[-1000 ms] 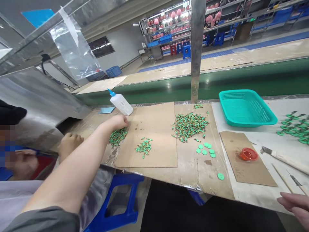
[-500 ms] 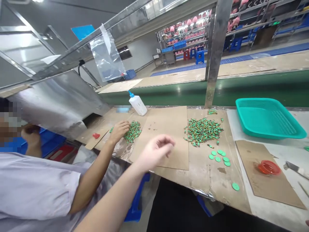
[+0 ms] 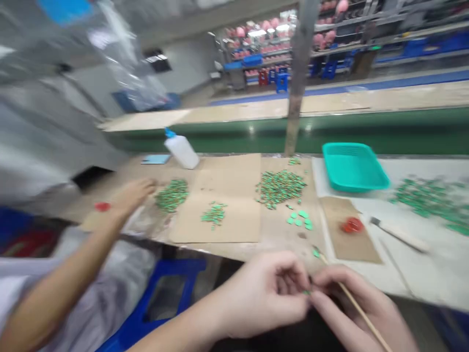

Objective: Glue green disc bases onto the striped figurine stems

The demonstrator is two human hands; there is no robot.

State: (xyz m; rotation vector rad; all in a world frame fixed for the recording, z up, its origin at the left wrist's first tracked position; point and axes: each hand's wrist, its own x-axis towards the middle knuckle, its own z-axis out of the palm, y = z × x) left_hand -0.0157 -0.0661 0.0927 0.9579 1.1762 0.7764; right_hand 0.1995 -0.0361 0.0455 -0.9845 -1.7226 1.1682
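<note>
Right at the lower middle of the frame, a small green piece (image 3: 307, 292) sits where the fingertips of both hands meet, mostly covered and blurred. The left hand (image 3: 267, 293) curls in, thumb and fingers apparently pinching it; whether the right fingertips share the hold, I can't tell. The right hand (image 3: 359, 308) has a thin wooden stick (image 3: 368, 320) tucked in its grip, slanting up-left, its far end beside a lone green disc (image 3: 315, 252).

That piece looks light and stiff, probably hard plastic, easy to fumble; a gentle fingertip pinch at its edges should suit, and squeezing hard could pop it loose. The stick looks rigid but slim, best gripped mid-length.

Moving outward: flat green discs (image 3: 303, 214) cluster at centre right, below a big heap of green-and-orange bits (image 3: 280, 188). A red dish (image 3: 352, 225) rests on cardboard (image 3: 361, 252) to the right, the teal basket (image 3: 355, 188) above. Over at left, a co-worker's hand (image 3: 134, 193) reaches beside another green pile (image 3: 172, 195).
</note>
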